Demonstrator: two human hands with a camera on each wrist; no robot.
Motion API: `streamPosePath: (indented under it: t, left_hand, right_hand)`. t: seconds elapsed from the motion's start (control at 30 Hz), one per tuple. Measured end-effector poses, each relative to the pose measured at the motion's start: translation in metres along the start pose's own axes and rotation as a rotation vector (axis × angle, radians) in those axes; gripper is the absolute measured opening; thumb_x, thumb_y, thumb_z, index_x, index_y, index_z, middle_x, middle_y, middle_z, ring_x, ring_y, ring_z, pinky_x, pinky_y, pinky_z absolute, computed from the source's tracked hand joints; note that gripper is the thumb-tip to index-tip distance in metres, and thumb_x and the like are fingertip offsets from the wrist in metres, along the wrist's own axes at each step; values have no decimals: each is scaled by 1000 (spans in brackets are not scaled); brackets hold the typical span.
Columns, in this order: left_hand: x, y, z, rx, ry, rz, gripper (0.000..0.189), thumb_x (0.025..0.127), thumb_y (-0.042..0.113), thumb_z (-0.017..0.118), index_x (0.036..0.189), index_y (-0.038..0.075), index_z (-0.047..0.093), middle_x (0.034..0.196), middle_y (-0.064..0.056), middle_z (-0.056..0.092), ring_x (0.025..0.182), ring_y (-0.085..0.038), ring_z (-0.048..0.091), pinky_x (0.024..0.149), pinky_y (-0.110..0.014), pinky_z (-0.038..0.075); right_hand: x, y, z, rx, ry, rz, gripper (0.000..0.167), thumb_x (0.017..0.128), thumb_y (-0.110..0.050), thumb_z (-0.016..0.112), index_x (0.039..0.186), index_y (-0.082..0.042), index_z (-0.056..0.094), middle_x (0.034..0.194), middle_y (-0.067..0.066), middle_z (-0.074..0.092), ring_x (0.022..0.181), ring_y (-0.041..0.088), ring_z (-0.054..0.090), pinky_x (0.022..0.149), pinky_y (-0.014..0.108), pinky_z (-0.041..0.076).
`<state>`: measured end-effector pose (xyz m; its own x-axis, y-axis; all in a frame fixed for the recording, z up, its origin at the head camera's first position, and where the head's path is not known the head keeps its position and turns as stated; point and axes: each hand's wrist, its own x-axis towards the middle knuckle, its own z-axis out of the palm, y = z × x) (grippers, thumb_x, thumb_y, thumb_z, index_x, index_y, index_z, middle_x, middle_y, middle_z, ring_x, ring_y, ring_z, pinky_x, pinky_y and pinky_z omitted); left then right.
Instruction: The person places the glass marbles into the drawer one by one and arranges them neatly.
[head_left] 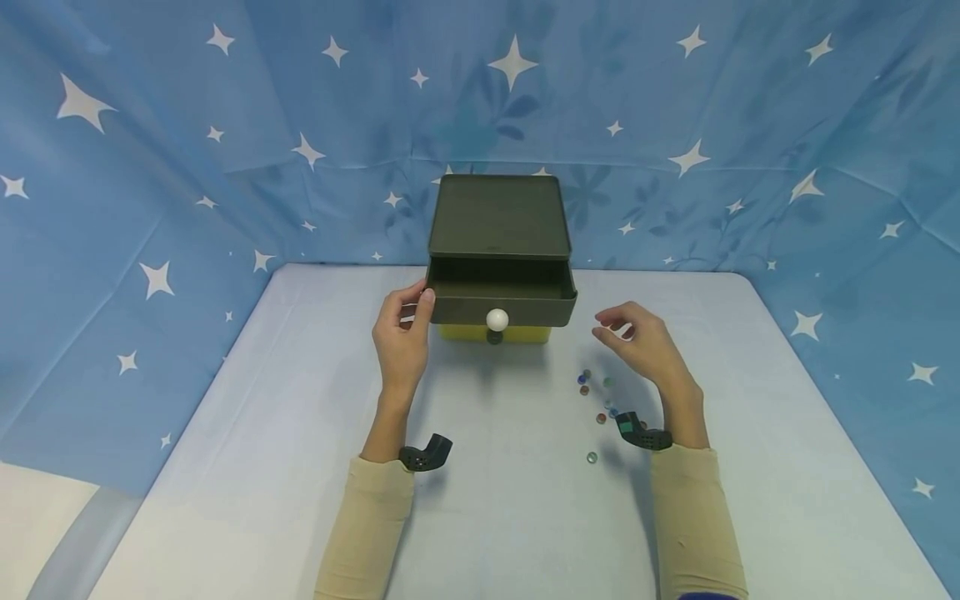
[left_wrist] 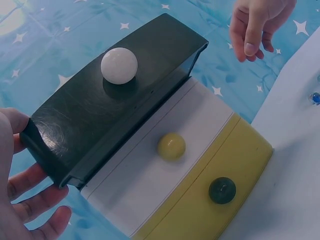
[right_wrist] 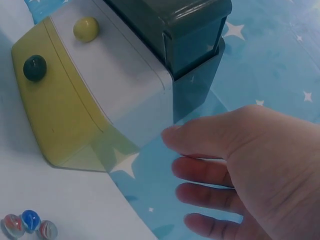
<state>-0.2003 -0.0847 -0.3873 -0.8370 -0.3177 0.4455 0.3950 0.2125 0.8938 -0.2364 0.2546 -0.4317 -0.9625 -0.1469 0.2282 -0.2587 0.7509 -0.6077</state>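
A small drawer box has a yellow bottom drawer (left_wrist: 245, 170), a white middle drawer (left_wrist: 125, 165) and a dark green top drawer (head_left: 472, 312), which is pulled out and shows a bare interior. My left hand (head_left: 402, 337) grips the left front corner of the green drawer, thumb above and fingers beneath. My right hand (head_left: 641, 342) hovers to the right of the box, fingers loosely bent and nothing in them. Below it, several glass marbles (head_left: 601, 418) lie scattered on the table. In the right wrist view, three marbles (right_wrist: 30, 220) sit close together.
The drawers have round knobs: a white knob (head_left: 497, 320), a yellow knob (left_wrist: 171, 146) and a dark green knob (left_wrist: 222, 190). A white table (head_left: 510, 500) carries everything. Behind it hangs a blue curtain (head_left: 675, 108) with white stars, close at the box's back.
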Motion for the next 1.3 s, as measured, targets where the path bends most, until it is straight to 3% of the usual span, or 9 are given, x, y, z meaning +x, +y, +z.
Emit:
streamPosePath:
  t: [0.33, 0.6, 0.77, 1.3]
  left_hand:
    - [5, -34, 2, -2, 5, 11, 28, 99, 20, 64, 121, 3, 69, 113, -18, 68, 100, -35, 63, 77, -39, 48]
    - [4, -36, 0, -1, 4, 52, 28, 98, 29, 66, 119, 11, 71, 109, -9, 70, 95, -22, 65, 75, -33, 49]
    - [5, -35, 0, 2, 2, 67, 29, 98, 31, 65, 119, 12, 71, 109, -7, 70, 95, -20, 65, 74, -24, 49]
    - [7, -35, -1, 9, 1, 61, 29, 98, 31, 65, 118, 11, 71, 107, -8, 69, 94, -21, 65, 73, -21, 49]
  right_hand:
    - [1, 7, 3, 16, -114, 71, 33, 95, -21, 68, 121, -1, 66, 118, 16, 66, 108, 31, 58, 93, 49, 49]
    - [2, 13, 7, 31, -214, 158, 35, 97, -26, 66, 125, -5, 65, 121, 15, 64, 111, 31, 56, 97, 50, 48]
    - [3, 17, 10, 24, -256, 184, 36, 96, -28, 66, 125, -5, 65, 119, 14, 65, 109, 30, 56, 93, 49, 49]
    - [1, 30, 19, 36, -359, 138, 29, 95, -22, 67, 118, -4, 68, 110, 14, 67, 101, 28, 60, 89, 45, 48]
